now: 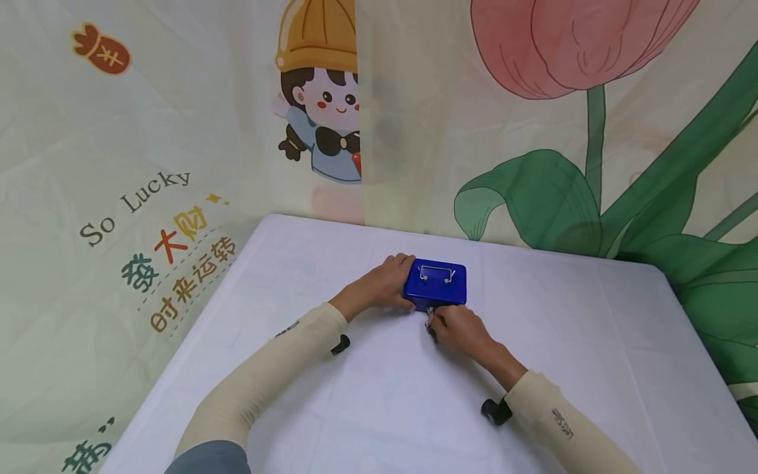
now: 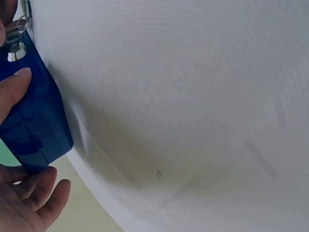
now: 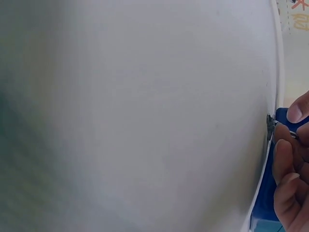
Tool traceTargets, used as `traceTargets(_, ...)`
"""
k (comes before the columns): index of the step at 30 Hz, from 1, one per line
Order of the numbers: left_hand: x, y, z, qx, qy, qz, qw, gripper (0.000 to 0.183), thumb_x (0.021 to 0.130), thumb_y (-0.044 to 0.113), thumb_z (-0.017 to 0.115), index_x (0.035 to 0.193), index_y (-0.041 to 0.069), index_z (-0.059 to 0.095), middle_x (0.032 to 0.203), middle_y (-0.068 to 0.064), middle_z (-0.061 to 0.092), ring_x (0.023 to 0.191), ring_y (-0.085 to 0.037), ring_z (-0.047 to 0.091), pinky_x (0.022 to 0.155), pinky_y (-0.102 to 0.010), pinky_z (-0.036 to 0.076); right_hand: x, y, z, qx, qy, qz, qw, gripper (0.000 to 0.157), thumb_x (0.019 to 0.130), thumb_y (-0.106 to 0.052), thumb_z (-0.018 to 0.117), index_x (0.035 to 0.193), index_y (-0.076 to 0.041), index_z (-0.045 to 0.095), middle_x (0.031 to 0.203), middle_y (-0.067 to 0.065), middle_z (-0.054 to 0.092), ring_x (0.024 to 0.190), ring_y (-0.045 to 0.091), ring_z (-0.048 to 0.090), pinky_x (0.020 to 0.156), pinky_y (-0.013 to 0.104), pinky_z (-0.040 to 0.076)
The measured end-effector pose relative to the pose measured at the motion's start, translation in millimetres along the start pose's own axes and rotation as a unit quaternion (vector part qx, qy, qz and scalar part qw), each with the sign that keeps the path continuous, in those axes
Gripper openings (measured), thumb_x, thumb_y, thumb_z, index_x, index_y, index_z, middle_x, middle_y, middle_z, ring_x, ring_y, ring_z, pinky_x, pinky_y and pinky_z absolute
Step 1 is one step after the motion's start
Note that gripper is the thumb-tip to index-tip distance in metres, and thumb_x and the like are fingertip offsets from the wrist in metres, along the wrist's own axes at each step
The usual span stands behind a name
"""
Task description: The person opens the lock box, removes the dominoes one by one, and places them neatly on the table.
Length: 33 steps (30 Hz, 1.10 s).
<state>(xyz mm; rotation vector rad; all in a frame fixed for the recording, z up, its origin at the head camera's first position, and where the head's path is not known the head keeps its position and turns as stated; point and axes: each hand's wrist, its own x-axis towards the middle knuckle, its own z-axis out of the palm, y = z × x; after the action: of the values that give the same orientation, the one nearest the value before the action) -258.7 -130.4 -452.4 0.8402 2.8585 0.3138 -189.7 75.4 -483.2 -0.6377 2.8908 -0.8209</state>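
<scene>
Right fingers (image 1: 444,318) pinch keys (image 3: 270,127) at the glossy, blue, silver-handled rectangular box (image 1: 436,290) that left fingers (image 2: 44,186) hold.

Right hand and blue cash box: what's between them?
Left wrist view: a silver lock cylinder and key lie between the right hand and blue cash box.

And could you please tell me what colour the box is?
Deep blue; the box shows best in head view.
</scene>
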Motion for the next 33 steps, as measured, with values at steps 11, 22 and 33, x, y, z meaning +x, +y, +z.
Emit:
traceTargets(11, -0.4, 0.7, -0.2, 0.001, 0.001, -0.001, 1.0000, 0.112, 0.078, 0.048, 0.084, 0.156, -0.002, 0.022, 0.154, -0.019, 0.038, 0.138, -0.032, 0.040, 0.117, -0.042, 0.037, -1.9, -1.6, -3.2, 0.041, -0.026, 0.042, 0.998, 0.026, 0.100, -0.013, 0.057, 0.074, -0.012, 0.065, 0.063, -0.003, 0.053, 0.058, 0.013, 0.051, 0.054, 0.027, 0.040)
traceTargets(22, 0.3, 0.7, -0.3, -0.007, -0.004, -0.008, 0.9999, 0.112, 0.079, 0.048, 0.084, 0.157, -0.001, 0.020, 0.156, -0.018, 0.036, 0.140, -0.031, 0.039, 0.117, -0.044, 0.037, 0.5, 0.5, -2.2, 0.034, -0.042, 0.088, 0.995, 0.027, 0.099, -0.015, 0.056, 0.075, -0.011, 0.067, 0.063, -0.002, 0.054, 0.060, 0.014, 0.051, 0.052, 0.027, 0.037)
traceTargets(33, -0.1, 0.5, 0.9, -0.012, -0.008, -0.010, 0.9998, 0.112, 0.079, 0.048, 0.083, 0.157, 0.000, 0.020, 0.157, -0.018, 0.035, 0.141, -0.032, 0.038, 0.118, -0.044, 0.036, -0.7, 0.4, -1.9, 0.014, -0.044, 0.091, 0.995, 0.029, 0.099, -0.020, 0.058, 0.074, -0.012, 0.069, 0.059, -0.002, 0.052, 0.058, 0.015, 0.051, 0.051, 0.027, 0.037)
